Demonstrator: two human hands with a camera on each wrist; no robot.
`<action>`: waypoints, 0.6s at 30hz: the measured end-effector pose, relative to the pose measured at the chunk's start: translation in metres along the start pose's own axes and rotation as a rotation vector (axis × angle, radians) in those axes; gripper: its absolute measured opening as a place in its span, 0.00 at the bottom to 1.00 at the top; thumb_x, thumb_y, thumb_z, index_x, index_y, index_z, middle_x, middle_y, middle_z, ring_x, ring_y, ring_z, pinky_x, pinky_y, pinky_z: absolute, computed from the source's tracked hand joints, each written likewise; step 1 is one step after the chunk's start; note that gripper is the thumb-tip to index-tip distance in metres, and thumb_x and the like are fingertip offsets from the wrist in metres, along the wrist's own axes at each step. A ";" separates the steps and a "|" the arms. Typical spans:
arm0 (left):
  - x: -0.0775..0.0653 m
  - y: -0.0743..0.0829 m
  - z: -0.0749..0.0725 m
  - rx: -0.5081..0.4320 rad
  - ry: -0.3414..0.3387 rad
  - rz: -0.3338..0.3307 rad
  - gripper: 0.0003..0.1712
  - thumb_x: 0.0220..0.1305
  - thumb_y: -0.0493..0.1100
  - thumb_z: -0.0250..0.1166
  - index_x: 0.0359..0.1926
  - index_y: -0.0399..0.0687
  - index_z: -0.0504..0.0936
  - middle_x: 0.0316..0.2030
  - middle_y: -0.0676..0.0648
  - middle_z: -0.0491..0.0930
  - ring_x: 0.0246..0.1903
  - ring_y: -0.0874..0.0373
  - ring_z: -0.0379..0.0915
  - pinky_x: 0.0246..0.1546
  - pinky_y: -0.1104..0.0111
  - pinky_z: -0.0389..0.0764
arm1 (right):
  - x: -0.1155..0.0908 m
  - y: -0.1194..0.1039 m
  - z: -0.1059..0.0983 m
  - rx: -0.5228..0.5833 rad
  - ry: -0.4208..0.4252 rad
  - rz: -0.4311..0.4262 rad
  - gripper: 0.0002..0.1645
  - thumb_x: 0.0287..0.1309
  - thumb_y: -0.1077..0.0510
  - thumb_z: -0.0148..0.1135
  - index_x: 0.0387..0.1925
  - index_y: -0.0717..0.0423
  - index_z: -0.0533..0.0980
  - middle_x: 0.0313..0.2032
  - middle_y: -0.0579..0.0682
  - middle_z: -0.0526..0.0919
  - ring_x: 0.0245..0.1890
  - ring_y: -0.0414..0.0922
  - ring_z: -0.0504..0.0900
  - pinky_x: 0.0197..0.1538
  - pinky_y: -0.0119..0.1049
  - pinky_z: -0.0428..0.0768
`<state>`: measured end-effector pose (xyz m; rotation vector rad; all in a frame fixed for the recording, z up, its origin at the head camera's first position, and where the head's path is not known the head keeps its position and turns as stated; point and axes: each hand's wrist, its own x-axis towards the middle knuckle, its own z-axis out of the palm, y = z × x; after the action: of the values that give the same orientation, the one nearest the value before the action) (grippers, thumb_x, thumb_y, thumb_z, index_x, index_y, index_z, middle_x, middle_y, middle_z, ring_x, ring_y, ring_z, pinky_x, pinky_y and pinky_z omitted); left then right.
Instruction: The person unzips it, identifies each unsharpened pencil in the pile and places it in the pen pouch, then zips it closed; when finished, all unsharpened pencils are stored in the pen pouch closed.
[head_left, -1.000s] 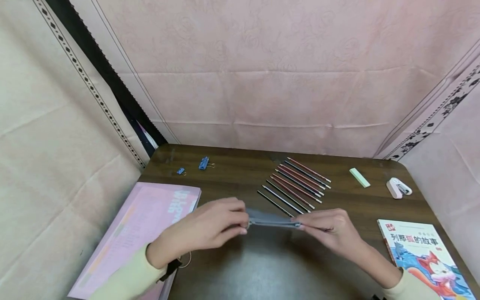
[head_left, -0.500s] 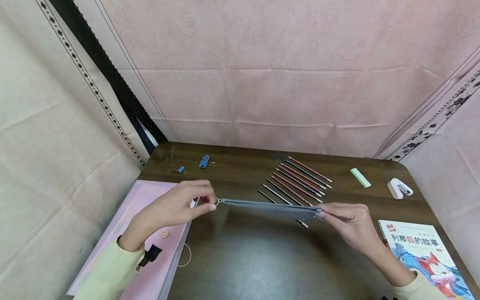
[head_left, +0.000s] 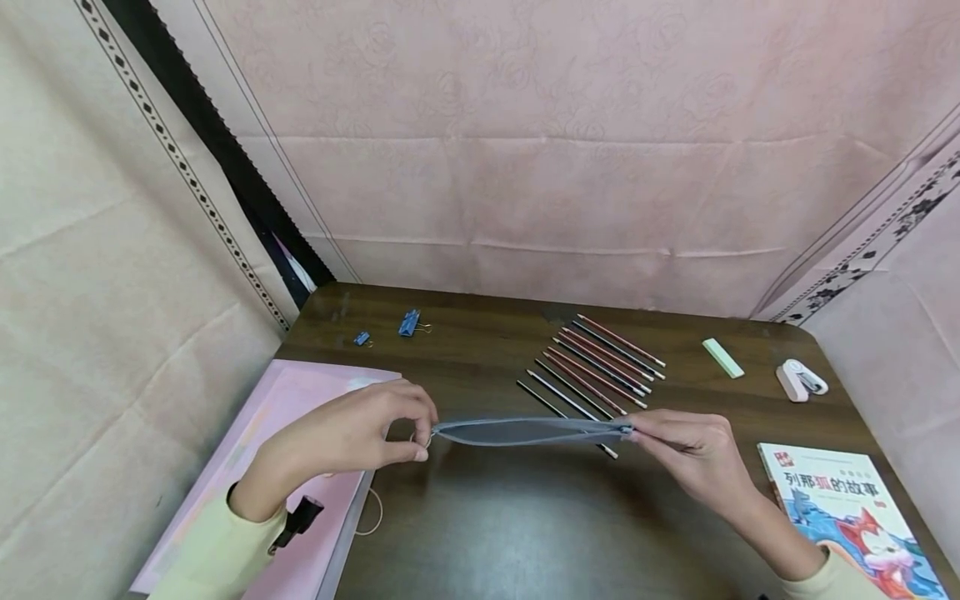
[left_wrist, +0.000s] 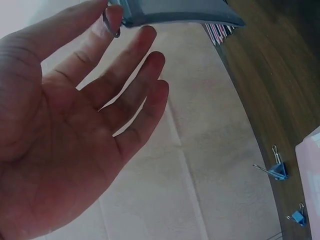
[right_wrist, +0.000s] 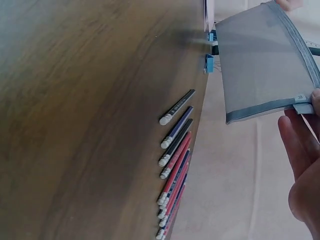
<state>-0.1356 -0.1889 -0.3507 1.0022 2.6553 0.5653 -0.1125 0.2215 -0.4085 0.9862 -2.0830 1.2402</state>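
A grey-blue mesh zip pouch (head_left: 517, 432) is stretched between both hands above the table. Its two mouth edges stand slightly apart along the middle. At its left end my left hand (head_left: 345, 429) pinches a small metal ring (left_wrist: 117, 34) between thumb and forefinger; the other fingers spread loosely in the left wrist view. My right hand (head_left: 697, 454) pinches the pouch's right end, where a small tag (right_wrist: 300, 98) shows in the right wrist view. Beyond the pouch lie several pencils (head_left: 606, 358) in a slanted row, with the pouch covering parts of the nearest ones.
A pink folder (head_left: 262, 450) lies on the left under my left forearm. Two blue binder clips, one larger (head_left: 408, 322) and one smaller (head_left: 362, 339), lie at the back left. Farther right are a pale green bar (head_left: 723, 357), a small white device (head_left: 792, 381) and a storybook (head_left: 832, 475).
My left hand has moved left to the pouch's ring, and the right hand slightly right, so more of the pouch shows between them. Its mouth edges have since parted more.
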 end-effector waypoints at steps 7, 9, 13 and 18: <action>0.015 0.010 0.001 0.044 -0.011 0.063 0.08 0.60 0.64 0.63 0.28 0.73 0.79 0.38 0.70 0.79 0.41 0.71 0.74 0.51 0.65 0.77 | 0.005 0.005 0.008 0.102 -0.083 -0.089 0.19 0.39 0.80 0.68 0.37 0.65 0.84 0.37 0.55 0.88 0.42 0.40 0.87 0.48 0.22 0.80; 0.023 0.016 0.005 0.032 -0.017 0.093 0.10 0.59 0.66 0.62 0.28 0.73 0.78 0.33 0.71 0.79 0.35 0.73 0.75 0.44 0.69 0.78 | 0.008 0.004 0.012 0.142 -0.111 -0.115 0.19 0.41 0.80 0.67 0.38 0.66 0.84 0.39 0.56 0.88 0.43 0.42 0.87 0.51 0.24 0.80; 0.039 0.033 0.016 -0.042 -0.096 0.143 0.14 0.56 0.69 0.62 0.30 0.69 0.79 0.28 0.71 0.80 0.29 0.79 0.76 0.37 0.75 0.79 | 0.016 -0.002 0.022 0.233 -0.147 -0.136 0.20 0.41 0.80 0.66 0.40 0.68 0.83 0.40 0.59 0.87 0.45 0.46 0.87 0.52 0.26 0.80; 0.057 0.051 0.035 -0.025 -0.173 0.206 0.16 0.56 0.67 0.65 0.34 0.64 0.82 0.28 0.68 0.83 0.27 0.83 0.74 0.31 0.82 0.76 | 0.024 -0.010 0.035 0.271 -0.168 -0.167 0.22 0.38 0.81 0.66 0.41 0.68 0.83 0.41 0.60 0.87 0.44 0.50 0.87 0.52 0.28 0.81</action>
<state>-0.1350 -0.1055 -0.3651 1.2664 2.4061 0.5258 -0.1215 0.1793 -0.4019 1.3987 -1.9385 1.4190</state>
